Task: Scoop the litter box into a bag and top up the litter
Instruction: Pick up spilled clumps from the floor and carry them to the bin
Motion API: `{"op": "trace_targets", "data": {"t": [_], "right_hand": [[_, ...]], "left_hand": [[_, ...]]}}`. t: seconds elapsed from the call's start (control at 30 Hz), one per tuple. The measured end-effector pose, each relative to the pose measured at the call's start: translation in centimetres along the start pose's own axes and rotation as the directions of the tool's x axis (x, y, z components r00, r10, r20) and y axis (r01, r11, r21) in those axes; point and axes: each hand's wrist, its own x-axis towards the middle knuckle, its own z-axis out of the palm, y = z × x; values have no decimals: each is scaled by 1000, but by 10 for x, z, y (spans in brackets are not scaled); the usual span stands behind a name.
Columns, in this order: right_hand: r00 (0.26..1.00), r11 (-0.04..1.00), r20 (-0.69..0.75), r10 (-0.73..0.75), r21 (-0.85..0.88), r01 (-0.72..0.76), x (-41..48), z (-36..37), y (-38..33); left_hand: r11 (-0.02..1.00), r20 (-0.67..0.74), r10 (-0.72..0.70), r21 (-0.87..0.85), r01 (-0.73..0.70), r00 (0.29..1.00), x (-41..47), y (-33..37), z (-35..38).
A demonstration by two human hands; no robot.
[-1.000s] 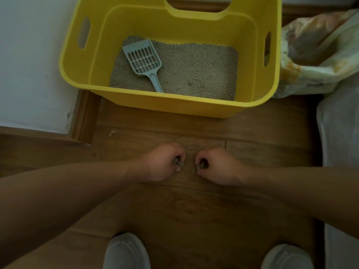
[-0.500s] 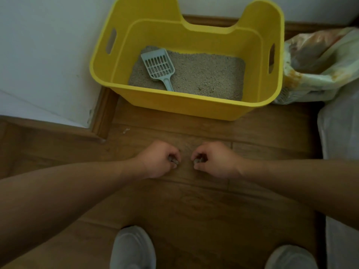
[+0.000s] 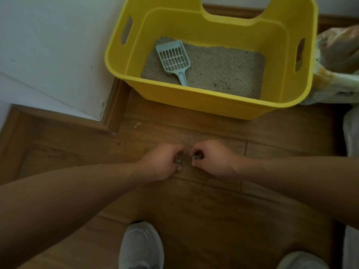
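Observation:
A yellow litter box (image 3: 213,106) stands on the wooden floor against the wall. Grey-beige litter (image 3: 225,70) covers its bottom. A pale blue slotted scoop (image 3: 173,58) lies on the litter at the left, handle toward me. My left hand (image 3: 164,162) and my right hand (image 3: 212,160) hover side by side over the floor in front of the box, knuckles nearly touching. Each hand has its fingers curled round a small grey lump (image 3: 196,157). A crumpled plastic bag (image 3: 338,61) sits just right of the box.
A white wall corner with a wooden baseboard (image 3: 113,111) juts out at the left. A pale fabric thing (image 3: 351,136) runs along the right edge. My two grey shoes (image 3: 140,247) stand on the floor at the bottom. A small white speck (image 3: 137,124) lies near the baseboard.
My hands have drawn slightly closer together and keep their grip on the grey lumps. The view has shifted, so the box now sits further right in it. The scoop has not moved.

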Motion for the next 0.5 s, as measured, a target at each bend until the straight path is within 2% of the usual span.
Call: {"op": "trace_targets", "data": {"t": [0.23, 0.5], "right_hand": [[999, 999, -2, 36, 13, -36, 8, -1, 12], [999, 998, 6, 47, 35, -47, 7, -10, 20]], "left_hand": [[999, 65, 32, 34, -35, 997, 11, 8, 6], [997, 41, 50, 56, -52, 998, 17, 5, 9]]}}
